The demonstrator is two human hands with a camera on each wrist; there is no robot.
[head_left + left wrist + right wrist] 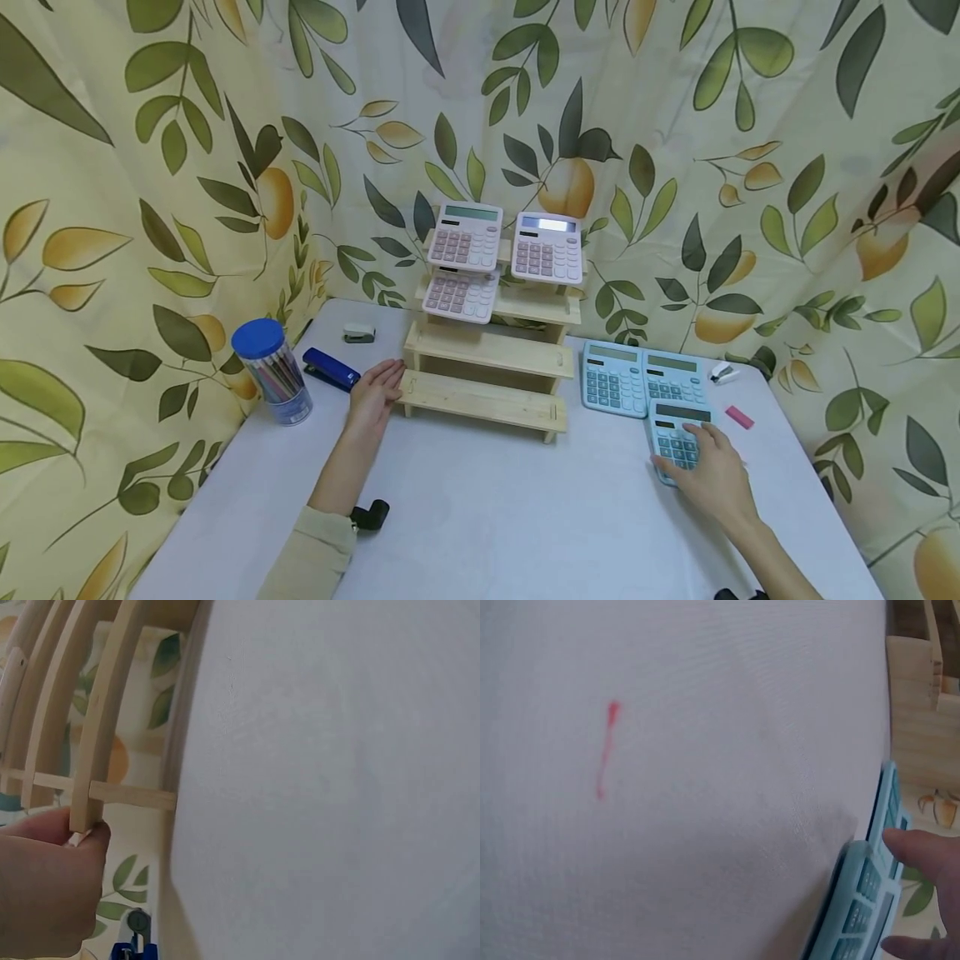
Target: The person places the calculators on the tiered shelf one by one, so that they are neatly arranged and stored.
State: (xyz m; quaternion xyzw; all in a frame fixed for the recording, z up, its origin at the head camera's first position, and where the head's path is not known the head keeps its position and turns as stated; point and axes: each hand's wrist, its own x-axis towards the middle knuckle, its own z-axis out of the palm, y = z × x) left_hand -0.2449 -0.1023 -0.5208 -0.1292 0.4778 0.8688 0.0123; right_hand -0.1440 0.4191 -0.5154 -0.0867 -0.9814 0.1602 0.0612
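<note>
My left hand (372, 392) pinches the left end of the lowest board of a tiered wooden rack (487, 400); the left wrist view shows the thumb and fingers around the board's end (86, 814). Over the front blue calculator (678, 446), my right hand (716, 475) spreads its fingers, thumb by the left edge and a fingertip above the upper keys. Two more blue calculators (613, 379) lie behind it, beside the rack. Three white calculators with pink keys (467, 237) lean on the rack's upper tiers, two on top and one below at left.
Left of the rack are a blue stapler (330, 369), a small white-and-dark stapler (358, 333) and a blue-lidded tub of pens (273, 371). At right lie a pink eraser (739, 417) and a small white item (723, 372). A patterned curtain (637, 150) surrounds the white-covered table (510, 517).
</note>
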